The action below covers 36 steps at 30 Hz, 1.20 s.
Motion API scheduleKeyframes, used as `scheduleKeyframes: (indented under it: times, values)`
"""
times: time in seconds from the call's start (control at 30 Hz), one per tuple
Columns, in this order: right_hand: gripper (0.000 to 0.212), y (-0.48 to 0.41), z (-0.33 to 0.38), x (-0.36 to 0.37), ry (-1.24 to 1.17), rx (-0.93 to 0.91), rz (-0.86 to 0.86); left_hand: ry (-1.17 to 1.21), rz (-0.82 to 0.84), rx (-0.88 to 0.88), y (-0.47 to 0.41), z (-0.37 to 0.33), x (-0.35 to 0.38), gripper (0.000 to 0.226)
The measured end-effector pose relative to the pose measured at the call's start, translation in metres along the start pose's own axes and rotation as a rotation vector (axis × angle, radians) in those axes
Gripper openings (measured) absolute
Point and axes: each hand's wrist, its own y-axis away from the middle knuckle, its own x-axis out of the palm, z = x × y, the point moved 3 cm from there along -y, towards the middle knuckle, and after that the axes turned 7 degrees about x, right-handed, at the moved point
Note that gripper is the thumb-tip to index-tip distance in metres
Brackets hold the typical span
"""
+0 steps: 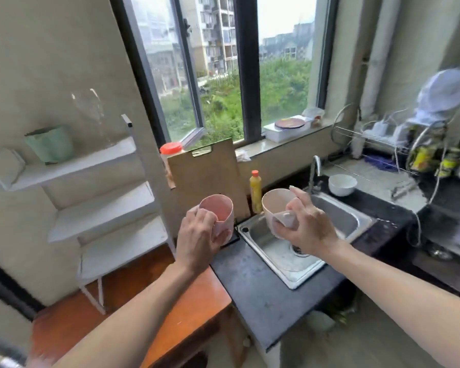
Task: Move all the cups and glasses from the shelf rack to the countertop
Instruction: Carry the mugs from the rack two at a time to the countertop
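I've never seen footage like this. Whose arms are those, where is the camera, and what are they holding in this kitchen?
There is no machine here. The single picture comes from a camera worn on a person's head, looking forward and down, so the two bare arms are that person's own. The left hand grips a pink cup; the right hand grips a cream cup, held above the steel sink. The sink is set into a dark countertop. On the left stands a white shelf rack with a green cup on its top shelf. A cutting board and a yellow bottle stand behind the cups, and a white bowl sits beyond the sink.
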Motion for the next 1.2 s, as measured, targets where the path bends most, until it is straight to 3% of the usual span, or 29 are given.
scheduleKeyframes:
  times: [0.27, 0.57, 0.77, 0.9, 1.2]
  values:
    - [0.046, 0.098, -0.202, -0.103, 0.257, 0.15, 0.063, 0.195, 0.131, 0.158, -0.05, -0.206, 0.136, 0.031]
    - [0.048, 0.197, -0.373, -0.223, 0.445, 0.544, -0.02, 0.373, 0.23, 0.41, -0.112, -0.418, 0.25, 0.031]
    - [0.052, 0.236, -0.477, -0.289, 0.513, 0.762, -0.109, 0.449, 0.271, 0.621, -0.169, -0.55, 0.33, 0.035]
    - [0.043, 0.25, -0.542, -0.334, 0.511, 0.973, -0.164, 0.513, 0.3, 0.737, -0.212, -0.636, 0.372, 0.035]
    - [0.037, 0.303, -0.63, -0.439, 0.549, 1.285, -0.386, 0.679, 0.32, 1.006, -0.278, -0.838, 0.43, 0.032]
